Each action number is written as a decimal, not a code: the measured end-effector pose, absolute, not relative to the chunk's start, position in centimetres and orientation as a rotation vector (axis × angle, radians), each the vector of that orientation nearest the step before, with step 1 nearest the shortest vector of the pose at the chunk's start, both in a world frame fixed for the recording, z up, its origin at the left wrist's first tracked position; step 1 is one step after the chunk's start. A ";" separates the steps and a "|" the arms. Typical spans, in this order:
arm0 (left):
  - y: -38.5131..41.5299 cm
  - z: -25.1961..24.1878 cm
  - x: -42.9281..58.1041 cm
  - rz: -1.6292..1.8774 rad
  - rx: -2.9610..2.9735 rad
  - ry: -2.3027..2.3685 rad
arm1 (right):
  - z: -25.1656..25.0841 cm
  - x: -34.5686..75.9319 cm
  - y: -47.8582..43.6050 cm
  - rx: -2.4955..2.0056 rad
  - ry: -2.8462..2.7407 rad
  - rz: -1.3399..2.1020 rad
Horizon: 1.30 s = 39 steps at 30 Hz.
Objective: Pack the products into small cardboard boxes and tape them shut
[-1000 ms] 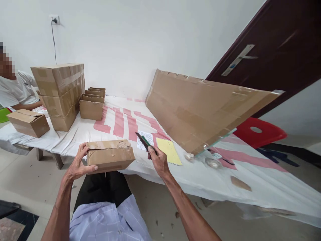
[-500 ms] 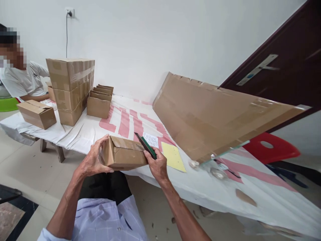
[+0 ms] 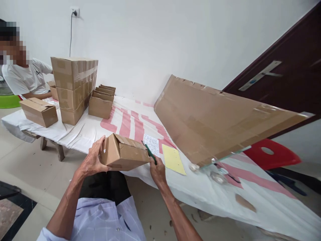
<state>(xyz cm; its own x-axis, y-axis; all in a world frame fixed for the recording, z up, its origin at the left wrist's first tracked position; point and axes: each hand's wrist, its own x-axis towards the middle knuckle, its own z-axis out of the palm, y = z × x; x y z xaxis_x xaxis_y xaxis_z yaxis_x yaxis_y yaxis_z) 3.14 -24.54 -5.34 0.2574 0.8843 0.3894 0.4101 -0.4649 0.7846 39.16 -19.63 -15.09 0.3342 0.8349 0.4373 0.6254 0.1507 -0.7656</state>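
A small brown cardboard box [image 3: 131, 155] is held at the table's front edge above my lap, slightly tilted. My left hand [image 3: 95, 157] grips its left end, thumb below and fingers over the top corner. A strip of tape runs along the top seam, and the flap edge there looks a little raised. In my right hand [image 3: 157, 170] is a green utility knife [image 3: 151, 154], its tip pointing up and left beside the box's right end. The fingers of that hand are wrapped round the handle, close to the box corner.
Taped boxes [image 3: 75, 85] are stacked at the left, beside open cartons [image 3: 100, 105] and a single box [image 3: 38, 112]. Another person [image 3: 27, 77] sits beyond. A yellow sheet [image 3: 173, 159], a printed sheet [image 3: 150, 142] and a large cardboard panel [image 3: 213, 117] are to the right.
The knife has turned, so its broad side shows less, and my right hand has shifted slightly down. The box has rotated a little in my left hand. The view has shifted slightly.
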 end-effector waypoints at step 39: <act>-25.8 -5.1 -0.5 1.209 1.892 1.199 | -17.5 40.2 -19.9 -1.813 -1.861 0.036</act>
<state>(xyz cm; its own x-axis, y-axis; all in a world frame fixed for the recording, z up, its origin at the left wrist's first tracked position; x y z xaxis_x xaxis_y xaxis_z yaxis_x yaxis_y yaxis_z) -0.47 -25.76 -5.08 0.1822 0.9067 0.3805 0.3734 -0.4217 0.8262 40.19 -19.91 -17.51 0.0478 0.9347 0.3523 0.9205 0.0958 -0.3789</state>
